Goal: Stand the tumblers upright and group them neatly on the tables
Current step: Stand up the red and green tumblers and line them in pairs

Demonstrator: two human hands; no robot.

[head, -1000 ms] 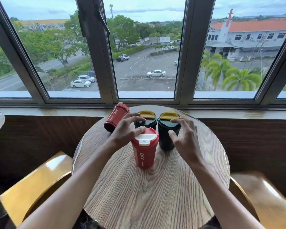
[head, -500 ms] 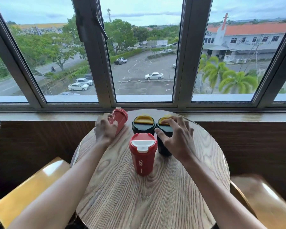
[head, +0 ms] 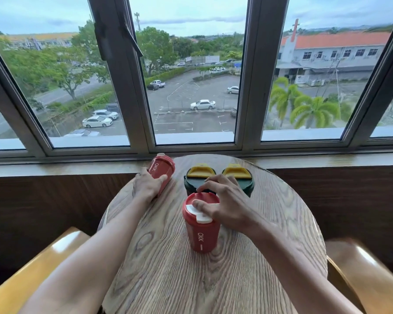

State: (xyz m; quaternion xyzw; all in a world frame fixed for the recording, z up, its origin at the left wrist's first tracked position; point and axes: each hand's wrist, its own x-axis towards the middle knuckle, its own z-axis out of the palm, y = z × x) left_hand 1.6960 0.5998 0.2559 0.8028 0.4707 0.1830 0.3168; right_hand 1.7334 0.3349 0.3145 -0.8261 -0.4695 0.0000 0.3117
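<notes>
Wrapping around the lower body of a tilted red tumbler [head: 162, 169], the left hand [head: 148, 186] is closing its fingers on it — thumb on the near side, the other fingers curling round the far side. That tumbler is leaning away toward the window [head: 194, 71] at the far left edge of the round wooden table [head: 168, 268], its white "OKK" lettering facing up (whether its base is touching the tabletop is hidden by the hand).

The right hand [head: 229, 205] is resting on the lid of the upright red tumbler [head: 201, 232], fingers spread: the thumb is lying across the white flip cap [head: 192, 210], and the index finger is reaching over the far rim. It is pressing down from above rather than gripping the sides. This tumbler is standing near the middle of the table, its "OKK" print running down the side facing the camera.

Just behind it, two dark green tumblers with yellow lid tabs are standing upright side by side — the left green tumbler [head: 195, 177] and the right green tumbler [head: 241, 179] are touching or nearly so, partly covered by the right hand.

Wooden chairs are sitting at either side: a yellow chair [head: 32, 270] on the left and a blurred brown chair [head: 368, 273] on the right.
</notes>
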